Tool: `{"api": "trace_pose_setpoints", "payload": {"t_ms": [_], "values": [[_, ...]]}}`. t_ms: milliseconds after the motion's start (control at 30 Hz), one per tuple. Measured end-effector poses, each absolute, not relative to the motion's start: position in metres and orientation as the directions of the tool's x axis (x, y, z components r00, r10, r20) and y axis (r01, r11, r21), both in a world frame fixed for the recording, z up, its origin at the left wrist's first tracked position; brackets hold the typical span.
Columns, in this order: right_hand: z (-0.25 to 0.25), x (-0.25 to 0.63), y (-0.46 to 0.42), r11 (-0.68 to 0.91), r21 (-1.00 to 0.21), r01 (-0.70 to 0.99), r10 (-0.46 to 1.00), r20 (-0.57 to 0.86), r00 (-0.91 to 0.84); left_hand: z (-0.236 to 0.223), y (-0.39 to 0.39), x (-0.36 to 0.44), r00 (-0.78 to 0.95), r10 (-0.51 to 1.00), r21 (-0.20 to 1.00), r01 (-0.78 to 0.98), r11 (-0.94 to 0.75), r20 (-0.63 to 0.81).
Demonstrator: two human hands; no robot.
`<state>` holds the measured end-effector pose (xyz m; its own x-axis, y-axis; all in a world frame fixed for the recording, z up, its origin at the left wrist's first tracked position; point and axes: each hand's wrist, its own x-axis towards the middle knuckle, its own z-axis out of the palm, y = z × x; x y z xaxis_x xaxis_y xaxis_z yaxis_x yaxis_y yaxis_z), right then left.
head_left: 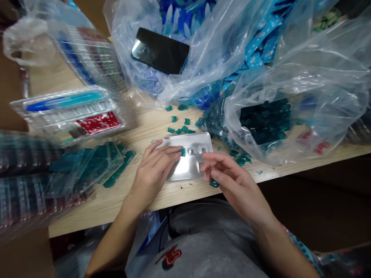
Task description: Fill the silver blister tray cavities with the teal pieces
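A clear plastic blister tray [188, 168] with small square pockets lies on the wooden table in front of me. My left hand [153, 170] rests over its left part, fingers stretched out and palm down. At those fingertips, a small teal square piece [182, 151] sits at one pocket. My right hand [232, 179] is at the tray's right edge, its fingers curled. Against the underside of these fingers shows a dark teal piece [213, 183], which the hand appears to hold. Loose teal pieces [184, 129] are scattered just behind the tray.
An open plastic bag of teal pieces [265, 119] stands at right. Behind, a black phone [160, 50] lies on a bag of blue items [185, 19]. At left are filled blister packs [72, 112] and stacked packs [26, 177]. The table's front edge [116, 216] is close to me.
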<state>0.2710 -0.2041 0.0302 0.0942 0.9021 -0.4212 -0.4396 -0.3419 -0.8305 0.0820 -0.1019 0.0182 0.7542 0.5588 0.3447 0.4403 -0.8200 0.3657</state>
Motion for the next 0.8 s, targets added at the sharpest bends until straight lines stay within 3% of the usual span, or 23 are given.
{"api": "trace_pose_setpoints", "payload": {"t_ms": [133, 200, 267, 367, 533, 633, 800], "values": [[0.034, 0.271, -0.196, -0.322, -0.632, -0.705, 0.890, -0.457, 0.003, 0.015, -0.106, 0.085, 0.717, 0.575, 0.218, 0.535, -0.816, 0.394], [0.035, 0.269, -0.191, -0.298, -0.587, -0.753, 0.894, -0.447, -0.005, 0.019, -0.111, 0.085, 0.694, 0.612, 0.265, 0.553, -0.790, 0.379], [0.034, 0.264, -0.188, -0.273, -0.568, -0.777, 0.903, -0.429, -0.005, 0.028, -0.117, 0.086, 0.664, 0.651, 0.386, 0.528, -0.756, 0.368], [0.035, 0.259, -0.186, -0.264, -0.587, -0.765, 0.913, -0.409, -0.001, 0.042, -0.127, 0.094, 0.665, 0.657, 0.484, 0.470, -0.738, 0.357], [0.038, 0.255, -0.193, -0.235, -0.647, -0.725, 0.943, -0.334, -0.008, 0.046, -0.131, 0.112, 0.716, 0.603, 0.422, 0.454, -0.785, 0.351], [0.037, 0.255, -0.200, -0.205, -0.684, -0.700, 0.967, -0.252, -0.036, 0.043, -0.130, 0.115, 0.718, 0.616, 0.446, 0.458, -0.769, 0.324], [0.044, 0.265, -0.209, -0.209, -0.825, -0.525, 0.978, -0.190, -0.091, 0.043, -0.126, 0.108, 0.754, 0.616, 0.551, 0.421, -0.721, 0.229]]}}
